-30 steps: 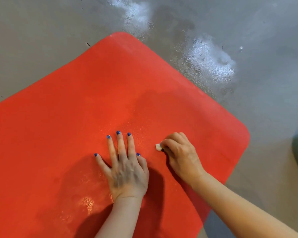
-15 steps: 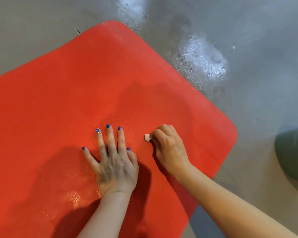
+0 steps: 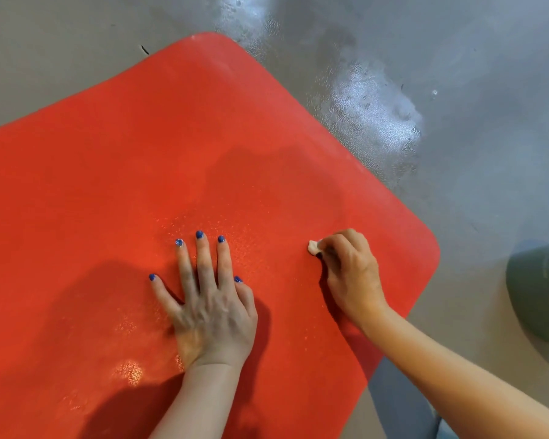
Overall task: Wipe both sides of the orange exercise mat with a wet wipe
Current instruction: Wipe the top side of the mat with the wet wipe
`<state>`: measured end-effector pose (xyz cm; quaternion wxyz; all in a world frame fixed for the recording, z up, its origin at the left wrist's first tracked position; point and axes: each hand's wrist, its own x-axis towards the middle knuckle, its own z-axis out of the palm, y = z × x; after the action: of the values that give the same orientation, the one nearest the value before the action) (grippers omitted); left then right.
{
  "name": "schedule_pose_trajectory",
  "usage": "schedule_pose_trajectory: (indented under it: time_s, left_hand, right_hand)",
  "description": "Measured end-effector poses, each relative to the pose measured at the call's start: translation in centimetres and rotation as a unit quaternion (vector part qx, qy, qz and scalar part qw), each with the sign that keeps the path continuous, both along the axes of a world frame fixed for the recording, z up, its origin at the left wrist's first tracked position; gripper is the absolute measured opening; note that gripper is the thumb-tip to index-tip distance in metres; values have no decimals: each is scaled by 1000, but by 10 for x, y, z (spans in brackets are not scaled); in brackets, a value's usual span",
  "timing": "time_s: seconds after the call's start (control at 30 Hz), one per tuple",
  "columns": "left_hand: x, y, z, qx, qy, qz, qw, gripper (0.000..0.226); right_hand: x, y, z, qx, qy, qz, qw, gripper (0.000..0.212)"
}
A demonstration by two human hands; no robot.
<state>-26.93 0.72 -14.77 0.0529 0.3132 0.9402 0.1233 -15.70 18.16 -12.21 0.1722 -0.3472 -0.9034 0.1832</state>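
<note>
The orange exercise mat (image 3: 140,160) lies flat on the floor and fills most of the view, its rounded corners at the top and the right. My left hand (image 3: 211,305) presses flat on the mat with fingers spread. To its right, my right hand (image 3: 352,274) has its fingers curled round a small bunched white wet wipe (image 3: 312,247), held down against the mat. Only a small tip of the wipe shows past the fingers. Wet glints show on the mat around my left hand.
The grey floor (image 3: 457,74) around the mat has shiny wet patches beyond the far right edge. A dark green rounded object (image 3: 539,289) sits at the right edge of the view. A blue-grey shape (image 3: 400,403) shows under my right forearm.
My right hand with the wipe has slid right across the mat, away from my left hand. My left hand stays pressed flat. The view has shifted slightly.
</note>
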Motion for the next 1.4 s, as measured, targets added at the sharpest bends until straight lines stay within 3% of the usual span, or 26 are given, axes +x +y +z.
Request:
schedule_pose_trajectory:
  time_s: [0.07,0.23,0.37,0.5,0.67,0.73,0.8,0.9,1.1,1.17,1.3,1.37,1.4]
  left_hand:
    - [0,-1,0,0,0,2,1000,64]
    - [0,0,1,1,-2,2,1000,64]
    - [0,-1,1,-5,-2,-1,1000,63]
    - [0,-1,2,-10,-3,-4,1000,65]
    - [0,1,1,-4,-2,-2,1000,65]
    - [0,0,1,-4,-1,-1,1000,65]
    - [0,-1,1,-6,2,-1,1000,64]
    - [0,0,2,-3,9,-3,1000,65]
    - [-3,-1,8,36,0,2,999,61]
    - [-22,2,9,82,21,10,996,55]
    - [-98,20,3,99,43,107,988,57]
    - [-123,28,0,62,20,152,986,64]
    - [-127,32,0,42,14,159,986,66]
  right_hand:
    - [7,14,2,9,-8,19,1000,14]
    - [-11,82,-1,20,-10,-170,985,9]
    - [-70,87,-5,2,-20,-85,996,5]
    - [-31,90,2,21,-29,-55,998,6]
    - [-35,73,-3,8,-6,-234,972,7]
    - [-73,39,-9,25,15,-186,982,9]
    - [-94,0,-11,20,22,-71,997,13]
    - [-81,1,-7,19,-4,44,999,10]
    - [-67,50,-5,18,5,-218,976,8]
    - [-80,25,-7,33,17,-174,984,11]
    - [-78,-22,-5,11,35,75,997,14]
    - [-70,-5,-3,25,15,107,994,13]
    - [-65,10,-4,46,3,70,996,10]
